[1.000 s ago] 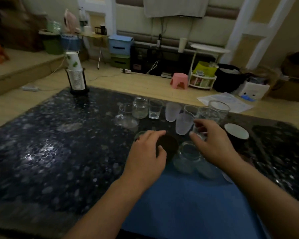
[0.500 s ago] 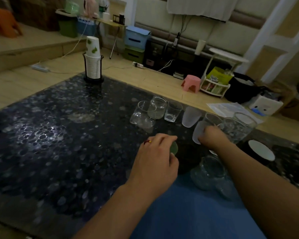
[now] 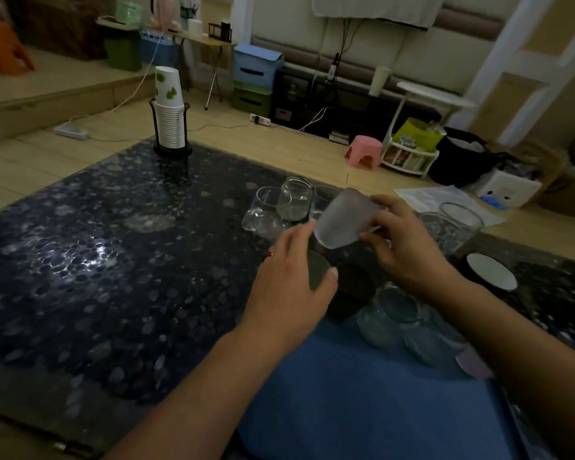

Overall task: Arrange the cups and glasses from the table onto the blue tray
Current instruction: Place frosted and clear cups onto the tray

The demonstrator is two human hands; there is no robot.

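Observation:
My right hand [image 3: 402, 247] holds a frosted white cup [image 3: 342, 220] tilted in the air above the table's middle. My left hand [image 3: 289, 290] rests just below it, fingers around a dark green cup [image 3: 316, 270] at the blue tray's far edge. The blue tray [image 3: 362, 403] lies at the near edge. A dark cup [image 3: 352, 287] and two clear glass jars [image 3: 389, 313] stand at its far end. Beyond, on the table, stand clear glasses [image 3: 266, 210], a jar [image 3: 294, 202] and larger patterned glasses [image 3: 452, 227].
A dark bowl with a white inside [image 3: 488, 272] sits to the right. A stack of paper cups in a black holder [image 3: 169, 117] stands at the dark pebble-patterned table's far left corner [image 3: 80, 260]. Floor clutter, a pink stool [image 3: 364, 151] and boxes lie beyond.
My right hand has lifted the frosted cup off the table and tilted it in the air. My left hand stays on the dark green cup.

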